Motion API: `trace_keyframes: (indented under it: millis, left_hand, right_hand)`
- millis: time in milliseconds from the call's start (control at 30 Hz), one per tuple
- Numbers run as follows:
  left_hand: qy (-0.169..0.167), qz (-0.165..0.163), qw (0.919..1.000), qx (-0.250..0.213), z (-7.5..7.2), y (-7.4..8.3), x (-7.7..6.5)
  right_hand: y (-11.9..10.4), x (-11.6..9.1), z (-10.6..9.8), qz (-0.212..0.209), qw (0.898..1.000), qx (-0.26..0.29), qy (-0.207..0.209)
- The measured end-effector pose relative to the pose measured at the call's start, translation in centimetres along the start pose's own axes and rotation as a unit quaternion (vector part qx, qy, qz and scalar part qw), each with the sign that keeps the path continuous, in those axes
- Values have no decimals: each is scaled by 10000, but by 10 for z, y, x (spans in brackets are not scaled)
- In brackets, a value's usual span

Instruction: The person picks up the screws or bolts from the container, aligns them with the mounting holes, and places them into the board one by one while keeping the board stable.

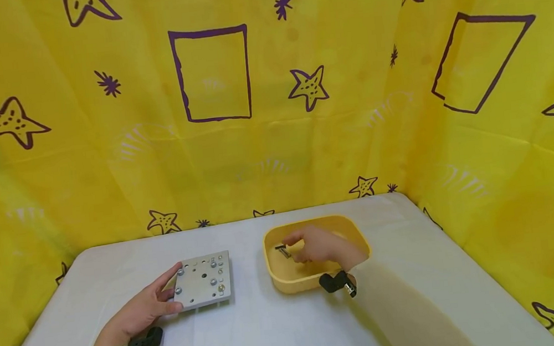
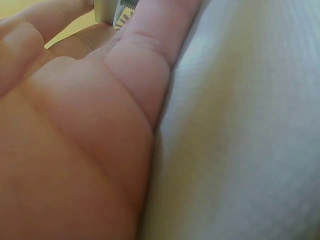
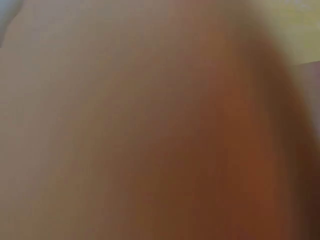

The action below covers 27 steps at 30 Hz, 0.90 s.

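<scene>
On the left of the table, my left hand (image 1: 142, 311) grips the left edge of a square metal plate (image 1: 198, 286), thumb at the near corner and fingers at the far side. The plate has holes and several bolts (image 1: 213, 281) set in it. My right hand (image 1: 316, 245) reaches into a yellow plastic bin (image 1: 293, 286), finger and thumb spread apart beside a few small dark metal pins or screws (image 1: 284, 252). In the left wrist view, the left palm (image 2: 85, 130) lies against the table, a bit of metal edge showing beyond it. Blurred skin fills most of the right wrist view.
A white cloth covers the table (image 1: 252, 331). Yellow curtains (image 1: 274, 140) with purple stars and frames hang close behind it and along both sides. A black wrist camera (image 1: 145, 343) sits on the left wrist, another camera (image 1: 336, 282) on the right, near the bin's rim.
</scene>
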<state>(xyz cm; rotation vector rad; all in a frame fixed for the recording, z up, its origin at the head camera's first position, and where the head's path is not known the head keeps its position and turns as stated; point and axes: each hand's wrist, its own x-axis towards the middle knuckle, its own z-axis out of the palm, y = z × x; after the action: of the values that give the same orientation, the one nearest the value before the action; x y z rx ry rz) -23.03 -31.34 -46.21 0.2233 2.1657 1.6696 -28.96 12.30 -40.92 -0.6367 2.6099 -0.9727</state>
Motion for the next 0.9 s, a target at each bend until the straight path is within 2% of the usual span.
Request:
trace_keyframes:
  millis: [267, 400, 700, 767, 900]
  left_hand:
    - [-14, 1, 10000, 43, 1, 0, 0]
    - [7, -28, 10000, 74, 1, 0, 0]
    - [-58, 7, 10000, 1, 1, 0, 1]
    - [-41, 20, 10000, 3, 0, 0, 1]
    - [-137, 131, 9998, -68, 0, 0, 1]
  right_hand:
    - [5, -2, 14, -254, 9959, -791, -371]
    - [6, -3, 17, -363, 9918, -1171, -374]
    - [4, -5, 18, -4, 9941, -1029, -357]
    - [5, -3, 17, -100, 9938, -1074, -268]
    - [10, 3, 18, -549, 9908, -1233, -74]
